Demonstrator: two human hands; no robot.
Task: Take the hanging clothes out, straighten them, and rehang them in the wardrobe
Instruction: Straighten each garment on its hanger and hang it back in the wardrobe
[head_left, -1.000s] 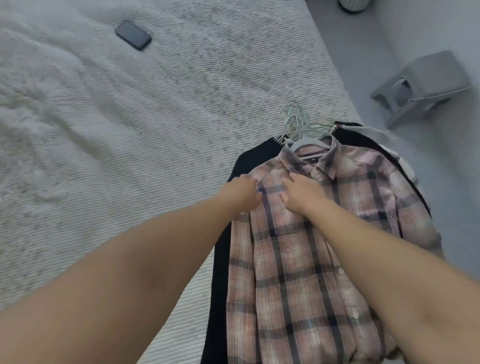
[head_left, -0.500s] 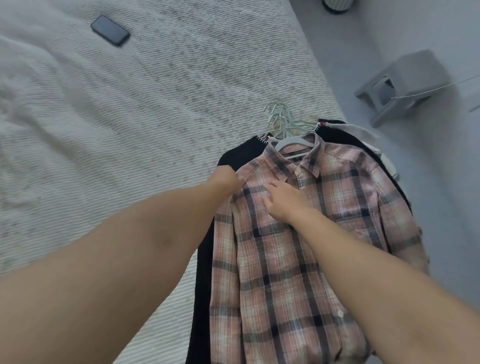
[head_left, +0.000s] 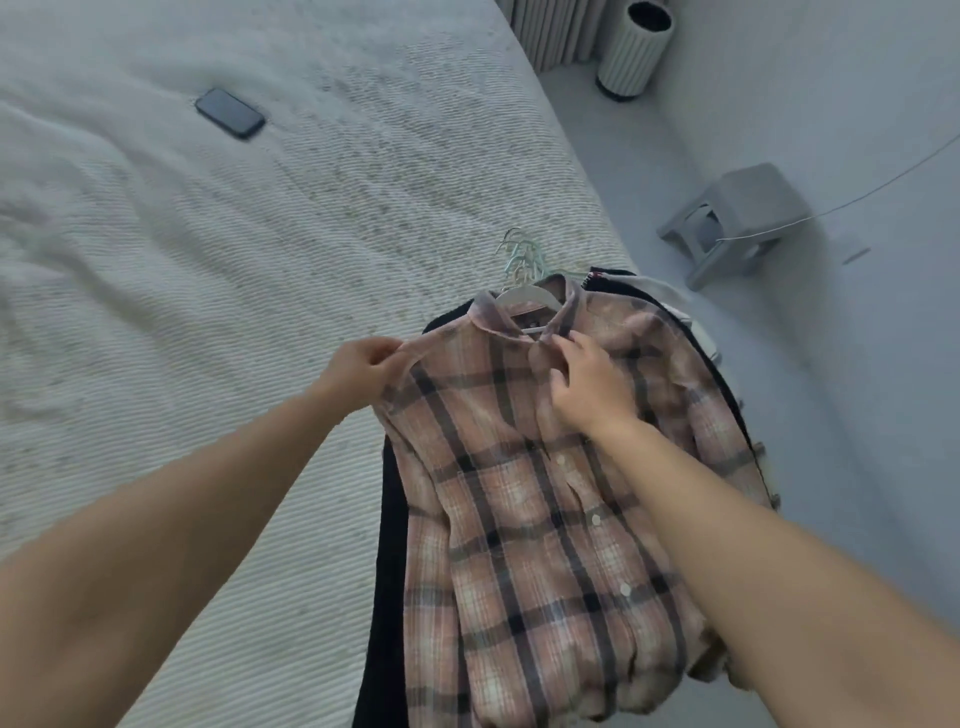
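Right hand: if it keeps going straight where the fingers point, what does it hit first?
The right hand points up-frame along the plaid shirt. First in line is the shirt's collar at its fingertips, then the white hanger. Depth is unclear; it may already touch the collar.

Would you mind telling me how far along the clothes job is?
Done: the clothes are out, piled on the bed. In hand: the left hand pinches the plaid shirt at its shoulder while the right hand works near its collar. Left: the dark clothes beneath, and rehanging everything.
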